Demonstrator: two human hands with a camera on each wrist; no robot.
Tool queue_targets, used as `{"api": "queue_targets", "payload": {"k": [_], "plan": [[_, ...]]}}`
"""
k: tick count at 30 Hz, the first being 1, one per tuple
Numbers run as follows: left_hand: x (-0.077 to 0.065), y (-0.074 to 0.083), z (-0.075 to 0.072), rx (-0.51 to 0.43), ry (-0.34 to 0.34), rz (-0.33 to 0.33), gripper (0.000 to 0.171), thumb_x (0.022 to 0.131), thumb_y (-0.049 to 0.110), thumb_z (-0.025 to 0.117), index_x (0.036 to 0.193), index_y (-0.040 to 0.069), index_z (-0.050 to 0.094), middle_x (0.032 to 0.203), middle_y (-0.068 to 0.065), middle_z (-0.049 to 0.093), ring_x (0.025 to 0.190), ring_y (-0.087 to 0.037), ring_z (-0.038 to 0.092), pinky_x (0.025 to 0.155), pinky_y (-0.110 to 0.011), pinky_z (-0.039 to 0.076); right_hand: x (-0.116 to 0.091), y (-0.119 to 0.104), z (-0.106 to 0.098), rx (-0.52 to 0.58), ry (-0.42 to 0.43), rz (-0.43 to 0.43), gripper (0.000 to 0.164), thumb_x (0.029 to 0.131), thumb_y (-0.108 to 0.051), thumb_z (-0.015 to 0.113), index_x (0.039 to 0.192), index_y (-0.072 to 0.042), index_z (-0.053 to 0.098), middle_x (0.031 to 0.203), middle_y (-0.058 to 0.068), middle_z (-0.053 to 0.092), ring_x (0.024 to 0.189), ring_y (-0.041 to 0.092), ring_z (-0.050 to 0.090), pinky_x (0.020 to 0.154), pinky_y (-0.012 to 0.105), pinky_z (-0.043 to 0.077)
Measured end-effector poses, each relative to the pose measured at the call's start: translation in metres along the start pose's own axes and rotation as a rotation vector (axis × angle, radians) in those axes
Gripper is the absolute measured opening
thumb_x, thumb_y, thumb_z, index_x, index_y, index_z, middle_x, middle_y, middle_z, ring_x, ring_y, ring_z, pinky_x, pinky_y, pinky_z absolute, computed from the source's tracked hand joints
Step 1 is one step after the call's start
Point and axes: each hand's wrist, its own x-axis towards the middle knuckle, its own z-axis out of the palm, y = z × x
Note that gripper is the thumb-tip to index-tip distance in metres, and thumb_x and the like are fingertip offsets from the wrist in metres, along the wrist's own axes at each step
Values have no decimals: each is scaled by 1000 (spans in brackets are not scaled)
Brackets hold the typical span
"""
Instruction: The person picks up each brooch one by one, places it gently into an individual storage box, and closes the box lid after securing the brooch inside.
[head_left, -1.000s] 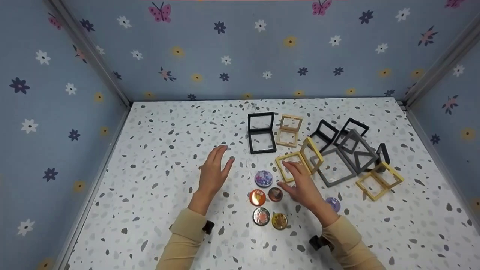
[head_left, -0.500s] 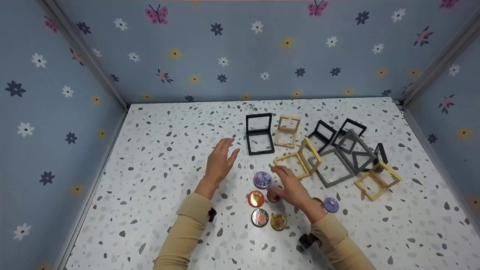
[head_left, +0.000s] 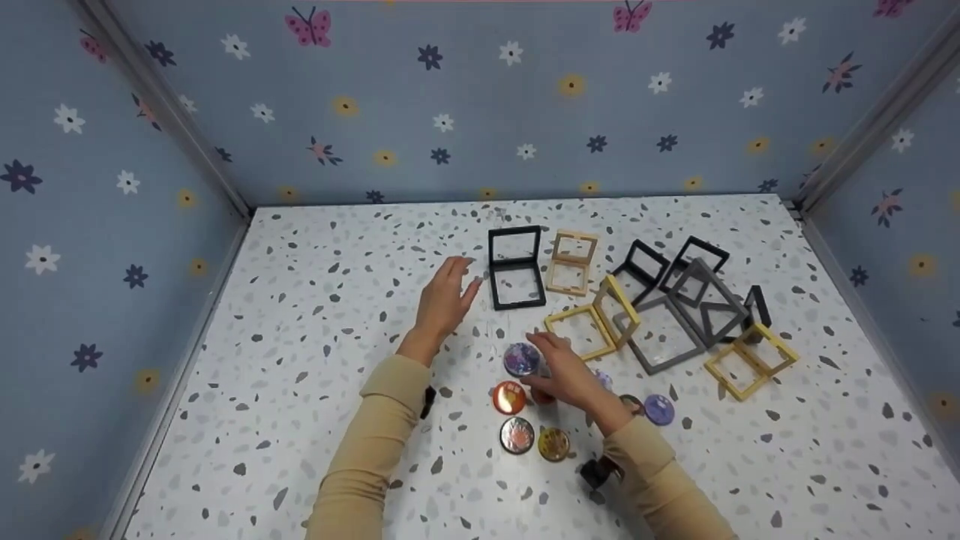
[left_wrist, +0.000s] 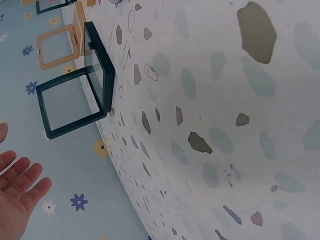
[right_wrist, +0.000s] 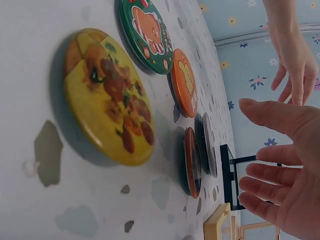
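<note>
My left hand (head_left: pixel 444 301) hovers with relaxed fingers left of an open black hinged display frame (head_left: pixel 520 305), apart from it and holding nothing. Above several round button badges is my right hand (head_left: pixel 566 375), thumb and fingers spread, nothing in its grasp. Beside its fingertips lies a purple floral badge (head_left: pixel 521 360); a brown-edged badge (right_wrist: pixel 192 162) is partly hidden beneath it in the head view. Nearer me are an orange badge (head_left: pixel 509 397), a dark green badge with a bear (right_wrist: pixel 148 35) and a yellow sunflower badge (right_wrist: pixel 112 100).
A beige frame (head_left: pixel 571 262) stands beside the black one. Rightward lie a yellow frame (head_left: pixel 609 328), a large grey frame (head_left: pixel 687 322), black frames (head_left: pixel 648 279) and a smaller yellow frame (head_left: pixel 752 358). Another purple badge (head_left: pixel 659 409) sits right of my right wrist. Patterned walls enclose the table.
My left hand has moved forward and slightly right, closer to the black frame. My right hand has shifted left over the brown-edged badge, uncovering badges on its right. The frames have stayed put.
</note>
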Motion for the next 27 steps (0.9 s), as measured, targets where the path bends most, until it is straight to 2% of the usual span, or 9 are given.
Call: {"api": "queue_targets", "payload": {"k": [6, 13, 18, 27], "plan": [[14, -3, 3, 32, -43, -20, 35, 88, 21, 54, 117, 1, 49, 114, -12, 49, 95, -22, 55, 77, -32, 46, 8, -3, 4, -13, -50, -11, 68, 75, -23, 70, 130, 2, 38, 128, 20, 38, 116, 31, 39, 94, 40, 36], [32, -2, 3, 56, -178, -84, 42, 90, 23, 50, 126, 2, 42, 123, -13, 44, 111, -23, 45, 87, -34, 41, 14, -6, 7, -35, -115, 21, 73, 73, -27, 72, 131, 3, 37, 129, 21, 37, 117, 34, 36, 95, 42, 33], [43, -1, 3, 72, -238, -119, 46, 91, 24, 49, 130, 3, 37, 128, -14, 40, 116, -25, 41, 90, -36, 39, 17, -5, 9, -58, -139, 12, 74, 72, -28, 72, 130, 4, 38, 127, 23, 38, 116, 36, 37, 95, 43, 33], [57, 1, 7, 96, -290, -133, 49, 91, 22, 50, 133, 1, 34, 133, -15, 35, 118, -25, 40, 92, -35, 37, 20, -5, 10, -100, -145, 5, 74, 69, -30, 75, 125, 5, 43, 122, 25, 42, 113, 38, 39, 94, 44, 33]]}}
